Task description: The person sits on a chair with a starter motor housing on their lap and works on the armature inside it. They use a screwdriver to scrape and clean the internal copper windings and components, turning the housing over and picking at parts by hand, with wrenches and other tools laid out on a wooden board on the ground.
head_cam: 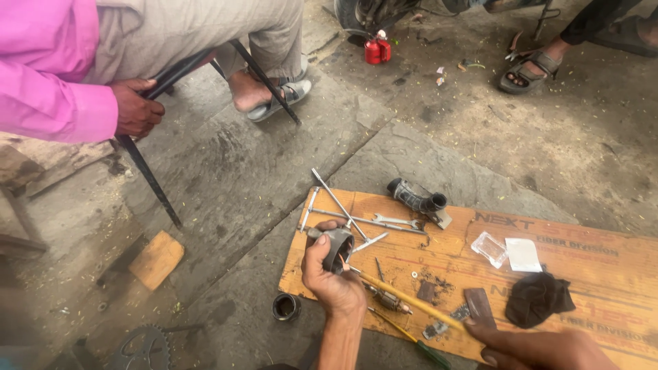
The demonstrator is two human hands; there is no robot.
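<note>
Grey metal housing (337,248) clamped in left hand (330,274) above the orange board (603,274). Right hand (541,349) grips a yellow-handled screwdriver (404,298), tip inside the housing. Risk: the tip slips and jabs the left fingers; loose washer (414,274) could roll away.

The person is wearing no gloves and no sleeves, the left hand (332,277) and right hand (541,348) showing bare forearms.

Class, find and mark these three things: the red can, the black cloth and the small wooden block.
red can (376,50), head view, on its body.
black cloth (538,298), head view, on its middle folds.
small wooden block (157,260), head view, on its top face.
</note>
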